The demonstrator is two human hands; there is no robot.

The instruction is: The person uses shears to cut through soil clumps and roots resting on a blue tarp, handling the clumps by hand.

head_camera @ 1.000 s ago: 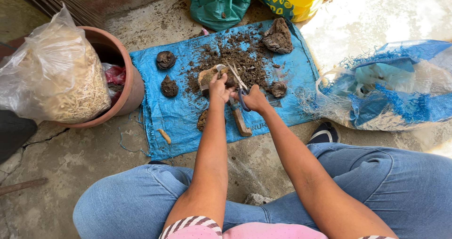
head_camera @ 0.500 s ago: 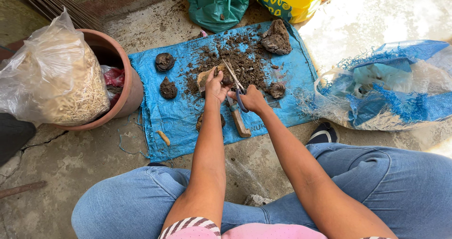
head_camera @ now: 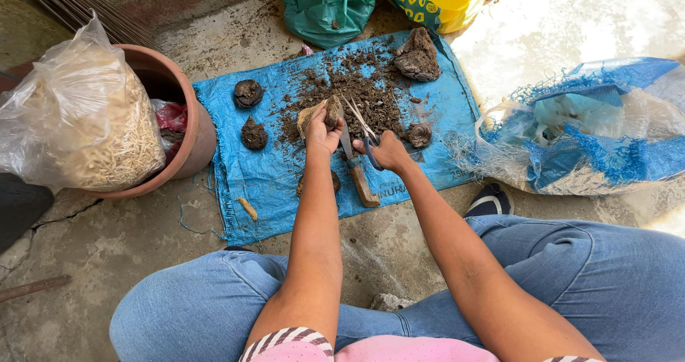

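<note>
Since half a second earlier the left hand (head_camera: 322, 135) had turned the soil clump (head_camera: 322, 111) more upright and lifted it slightly; the scissors (head_camera: 364, 130) blades had swung a little right. Left hand was closed around the clump, a lumpy brown-tan chunk with a crumbly, dirty surface, held over the middle of the blue woven sheet (head_camera: 267, 169). Right hand (head_camera: 387, 150) gripped the scissors by blue loop handles, thin metal blades parted and pointing up toward the clump, tips just beside it. A knife (head_camera: 355, 168) with a wooden handle lay on the sheet between the hands. Loose dark soil (head_camera: 367, 91) was scattered granular across the sheet's centre; round dark lumps (head_camera: 250, 92) sat near its left edge, a rough rock-like clod (head_camera: 419, 57) at the top right corner. Sheet edges frayed, lying on cracked concrete. Terracotta pot (head_camera: 196, 119) crowded the left edge, torn blue sack (head_camera: 592, 134) the right; bare sheet stayed open below the hands.
</note>
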